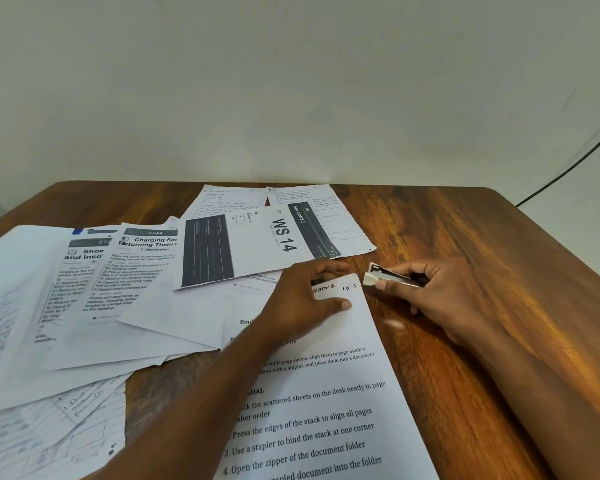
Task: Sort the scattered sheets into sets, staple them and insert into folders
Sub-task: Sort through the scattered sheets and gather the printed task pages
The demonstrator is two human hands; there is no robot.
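Note:
A printed instruction sheet lies in front of me on the wooden table, its far right corner marked "SECTION 1". My left hand rests on that corner, fingers curled over the paper's top edge and thumb pressing the sheet. My right hand holds a small white and metal stapler, its mouth pointing left just off the sheet's corner. More sheets lie scattered to the left and behind: a "WS 14" sheet, a "Charging" sheet and a "Shoe" sheet.
Handwritten pages lie at the table's far edge and handwritten pages at the near left. A pale wall stands behind the table. A dark cable runs down at the far right. Bare wood shows on the right of the table.

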